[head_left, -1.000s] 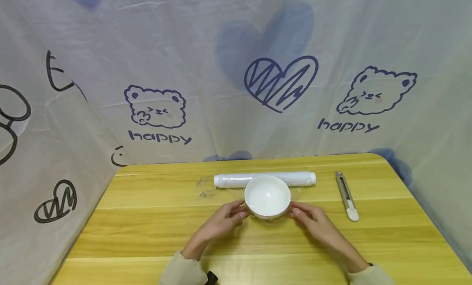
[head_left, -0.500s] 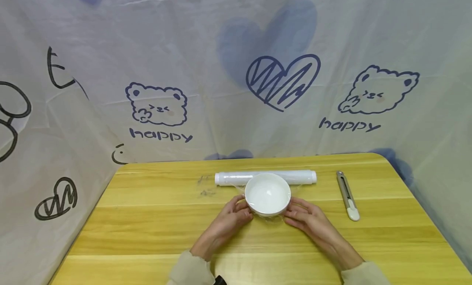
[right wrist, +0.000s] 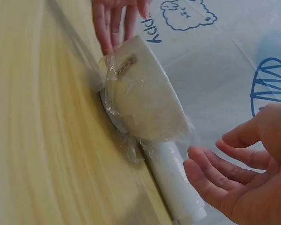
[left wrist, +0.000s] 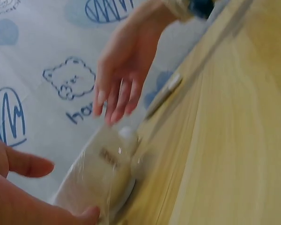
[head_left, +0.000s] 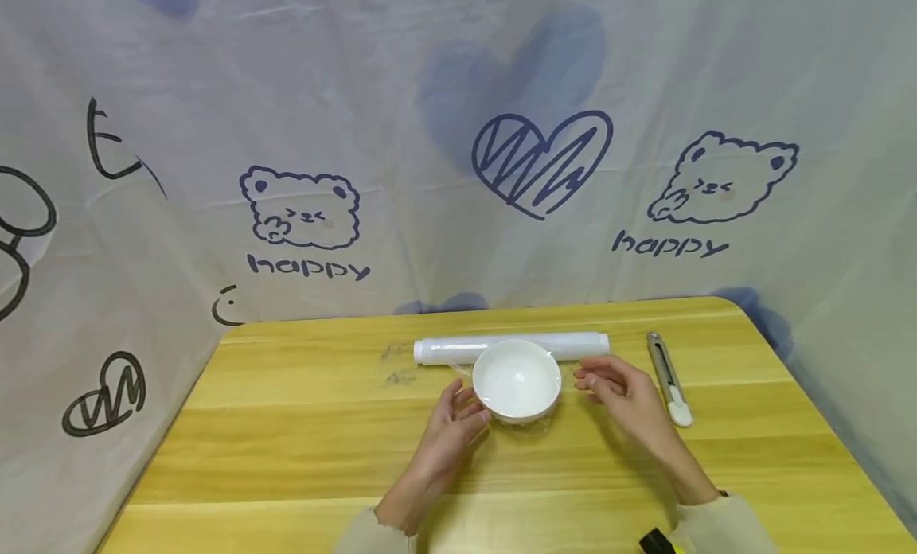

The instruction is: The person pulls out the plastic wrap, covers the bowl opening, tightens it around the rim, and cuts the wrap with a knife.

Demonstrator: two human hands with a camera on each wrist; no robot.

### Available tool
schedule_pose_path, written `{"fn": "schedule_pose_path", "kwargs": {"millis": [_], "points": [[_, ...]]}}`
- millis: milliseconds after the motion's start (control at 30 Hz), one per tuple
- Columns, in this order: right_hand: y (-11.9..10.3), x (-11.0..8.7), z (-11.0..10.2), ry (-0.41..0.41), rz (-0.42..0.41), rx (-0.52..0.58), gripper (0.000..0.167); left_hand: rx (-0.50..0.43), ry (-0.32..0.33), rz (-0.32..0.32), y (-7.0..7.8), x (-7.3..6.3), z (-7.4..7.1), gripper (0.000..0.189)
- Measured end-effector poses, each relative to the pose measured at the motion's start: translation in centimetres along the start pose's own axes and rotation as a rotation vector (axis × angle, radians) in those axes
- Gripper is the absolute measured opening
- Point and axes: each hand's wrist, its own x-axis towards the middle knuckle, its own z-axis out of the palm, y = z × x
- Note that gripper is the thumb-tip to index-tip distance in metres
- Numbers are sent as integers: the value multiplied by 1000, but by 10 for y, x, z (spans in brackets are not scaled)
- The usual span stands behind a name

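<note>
Beside the white bowl (head_left: 517,379), left grip (head_left: 449,433) and right grip (head_left: 630,396) are loose, the right clear of its rim

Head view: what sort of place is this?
Probably a small staged tabletop workspace, likely indoors: cartoon-printed fabric hangs behind a wood-grain table, which bears a white bowl and a utility knife.

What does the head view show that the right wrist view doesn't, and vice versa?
Only the head view: the cutter, lying to the right of the bowl, and the bowl's inside.

Only the right wrist view: the small label on the bowl's outer side.

Both: the bowl, clear film on it, the roll, the left hand, the right hand, the table and the printed cloth.
</note>
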Motion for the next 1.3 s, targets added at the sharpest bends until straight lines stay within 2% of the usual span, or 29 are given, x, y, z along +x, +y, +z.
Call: {"fn": "schedule_pose_path", "kwargs": {"millis": [67, 167, 267, 367, 500, 667, 900, 967, 1067, 1300], "points": [[-2, 5, 3, 7, -27, -57, 25, -20, 40, -3, 0, -4, 4, 85], [-4, 18, 7, 54, -86, -178, 23, -50, 112, 30, -2, -7, 11, 82], [-6, 39, 10, 81, -175, -268, 23, -131, 177, 71, -8, -12, 22, 80], [-5, 65, 10, -4, -231, -288, 25, -213, 261, 90, -12, -20, 34, 77], [-3, 94, 9, -162, -228, -352, 28, -262, 336, 72, -16, -30, 51, 72], [-5, 117, 10, -303, -179, -458, 29, -242, 340, 62, -23, -33, 63, 77], [-4, 127, 13, -462, -23, -472, 44, -242, 324, 118, -38, -27, 68, 77], [-3, 128, 13, -475, 14, -470, 48, -249, 320, 129, -40, -26, 71, 76], [-3, 129, 14, -484, 26, -464, 50, -248, 320, 147, -42, -23, 74, 74], [1, 124, 13, -451, 51, -451, 51, -251, 318, 149, -38, -19, 73, 76]]}}
